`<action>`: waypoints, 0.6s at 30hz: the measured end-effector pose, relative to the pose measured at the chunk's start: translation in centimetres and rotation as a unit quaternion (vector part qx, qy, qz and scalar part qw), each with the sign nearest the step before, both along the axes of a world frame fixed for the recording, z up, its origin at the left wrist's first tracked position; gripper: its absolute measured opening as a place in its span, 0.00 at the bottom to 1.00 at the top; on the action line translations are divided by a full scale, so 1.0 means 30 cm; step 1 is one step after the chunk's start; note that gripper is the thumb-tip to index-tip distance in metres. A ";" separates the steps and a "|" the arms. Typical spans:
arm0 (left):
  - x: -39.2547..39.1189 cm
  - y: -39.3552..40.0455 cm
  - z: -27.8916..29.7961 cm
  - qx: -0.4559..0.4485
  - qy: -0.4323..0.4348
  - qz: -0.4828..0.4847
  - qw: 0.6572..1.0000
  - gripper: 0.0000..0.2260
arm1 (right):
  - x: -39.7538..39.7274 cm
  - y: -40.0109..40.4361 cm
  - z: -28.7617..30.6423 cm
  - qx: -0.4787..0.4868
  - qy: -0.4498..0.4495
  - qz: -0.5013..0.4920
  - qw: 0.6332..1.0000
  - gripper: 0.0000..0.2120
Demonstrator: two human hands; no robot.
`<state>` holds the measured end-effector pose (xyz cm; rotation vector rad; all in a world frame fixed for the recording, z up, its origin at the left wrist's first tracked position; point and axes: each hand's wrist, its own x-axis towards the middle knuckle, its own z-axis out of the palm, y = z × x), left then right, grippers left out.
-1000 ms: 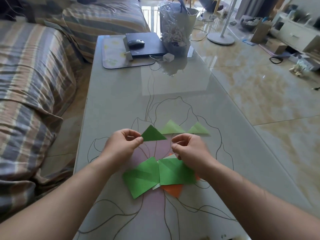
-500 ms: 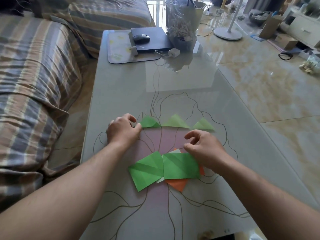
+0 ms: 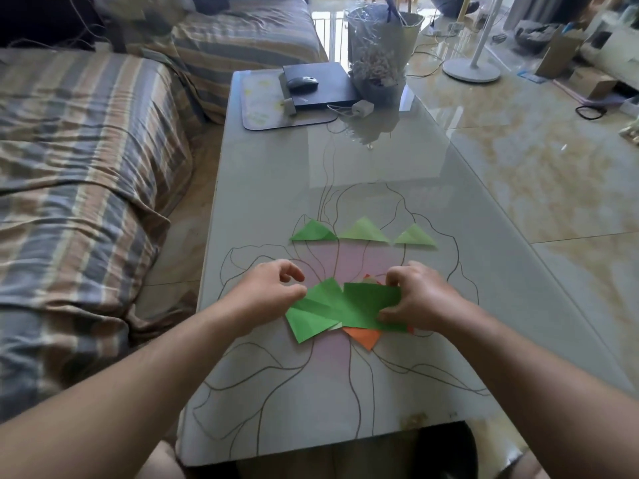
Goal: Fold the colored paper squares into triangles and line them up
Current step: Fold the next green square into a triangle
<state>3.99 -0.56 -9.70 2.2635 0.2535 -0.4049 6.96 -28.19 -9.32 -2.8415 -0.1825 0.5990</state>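
Three folded triangles lie in a row on the glass table: a dark green triangle (image 3: 313, 232) at the left, a light green triangle (image 3: 363, 230) in the middle and a smaller light green triangle (image 3: 414, 236) at the right. Nearer me is a loose pile of squares: a green square (image 3: 313, 314) on the left, a second green square (image 3: 366, 305) overlapping it, and an orange square (image 3: 363, 337) underneath. My right hand (image 3: 420, 295) pinches the right edge of the second green square. My left hand (image 3: 271, 292) hovers at the left green square's upper corner, fingers loosely curled, holding nothing.
At the table's far end sit a mat (image 3: 262, 105), a black box (image 3: 320, 85) with a mouse (image 3: 302, 83) on it, a white charger (image 3: 362, 108) and a wrapped bouquet (image 3: 378, 53). A striped sofa (image 3: 76, 160) runs along the left. A fan base (image 3: 472, 70) stands on the floor.
My left hand set the dark green triangle down at the left end of the row, let go and came back to the pile. My right hand took hold of the top green square.
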 end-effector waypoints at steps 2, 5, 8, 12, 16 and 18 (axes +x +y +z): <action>-0.036 -0.036 0.002 -0.006 0.005 -0.030 1.000 0.08 | -0.020 0.000 -0.006 0.026 -0.021 -0.019 0.999 0.14; -0.066 -0.082 -0.026 0.131 -0.030 -0.110 0.985 0.21 | -0.046 -0.001 -0.015 0.089 -0.024 -0.077 0.993 0.12; -0.070 -0.105 -0.042 0.194 -0.042 -0.130 0.971 0.35 | -0.064 0.000 -0.010 0.092 -0.029 -0.083 0.992 0.18; -0.055 -0.100 -0.033 0.159 0.000 -0.105 0.982 0.40 | -0.070 -0.008 0.001 0.050 0.017 -0.048 0.997 0.23; -0.057 -0.058 -0.016 0.088 0.003 -0.096 0.991 0.16 | -0.058 -0.011 0.018 0.030 0.020 -0.038 0.999 0.27; -0.043 -0.030 0.000 0.010 -0.001 -0.064 0.998 0.10 | -0.041 -0.006 0.035 0.006 -0.012 -0.023 1.000 0.31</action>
